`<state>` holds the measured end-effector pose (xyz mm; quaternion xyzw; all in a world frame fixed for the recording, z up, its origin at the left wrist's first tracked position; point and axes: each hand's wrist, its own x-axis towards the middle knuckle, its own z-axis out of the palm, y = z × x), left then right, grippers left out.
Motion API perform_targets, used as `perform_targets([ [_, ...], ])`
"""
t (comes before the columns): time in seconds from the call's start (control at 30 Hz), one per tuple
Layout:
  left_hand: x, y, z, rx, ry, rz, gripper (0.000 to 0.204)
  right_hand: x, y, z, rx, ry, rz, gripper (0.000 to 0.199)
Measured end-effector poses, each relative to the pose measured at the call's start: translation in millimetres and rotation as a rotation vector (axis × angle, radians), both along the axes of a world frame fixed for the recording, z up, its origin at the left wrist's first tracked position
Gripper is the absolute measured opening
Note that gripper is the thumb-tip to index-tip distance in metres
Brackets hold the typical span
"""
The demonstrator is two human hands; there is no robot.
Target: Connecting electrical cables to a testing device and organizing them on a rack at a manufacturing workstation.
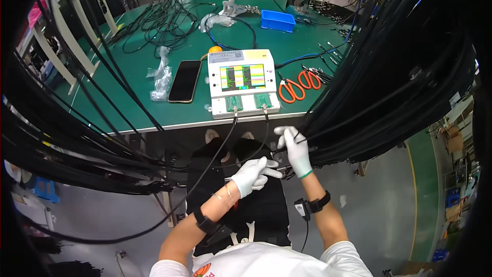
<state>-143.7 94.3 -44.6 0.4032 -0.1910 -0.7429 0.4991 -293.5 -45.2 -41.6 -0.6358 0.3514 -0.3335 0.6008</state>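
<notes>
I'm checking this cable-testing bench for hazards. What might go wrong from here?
The right hand pulls one lead from the dense black cable bundle; neighbours may snag or tangle. The two cables plugged into the tester run down toward the left hand; a tug might drag the tester off the table edge. The orange scissors lie beside the hanging cables and may catch.

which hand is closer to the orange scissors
Right. The right hand grips black cables just below and slightly left of the orange scissors; the left hand sits lower and farther left.
</notes>
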Motion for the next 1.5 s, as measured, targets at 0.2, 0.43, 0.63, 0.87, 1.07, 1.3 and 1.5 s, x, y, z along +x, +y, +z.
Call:
perform_targets([
  [0.2, -15.3, -27.0, -53.7, 0.186, 0.351, -0.099, 0.033, -10.6, 92.4, 15.0, 0.178, -0.168, 0.236, 0.020],
  [0.43, -22.3, 13.0, -63.9, 0.025, -0.058, 0.187, 0.036, -34.1, 78.9, 26.2, -0.869, 0.273, 0.543, 0.023],
  [0.63, -31.3, 42.3, -25.4, -0.054, -0.110, 0.037, 0.037, -5.4, 52.8, -27.7, 0.832, -0.150, 0.029, 0.033],
  [0.87, -20.9, 46.8, -47.3, 0.090, 0.249, 0.115, 0.037, -3.6, 15.5, 2.7, 0.778, -0.412, 0.275, 0.033],
  [1.07, -23.1, 22.4, -41.6, 0.100, -0.177, 0.305, 0.032, -45.7, 46.1, 55.4, 0.401, 0.184, 0.275, 0.026],
  [1.3, -53.3, -23.3, 10.3, -0.610, -1.033, 0.688, 0.012, -49.8, 66.6, 7.2, 0.324, 0.281, 0.353, 0.019],
  [1.5, -29.2, -25.7, 61.1, -0.659, -1.208, 0.763, 0.019, -23.1, 68.7, 61.7, 0.503, -0.019, 0.276, 0.014],
])
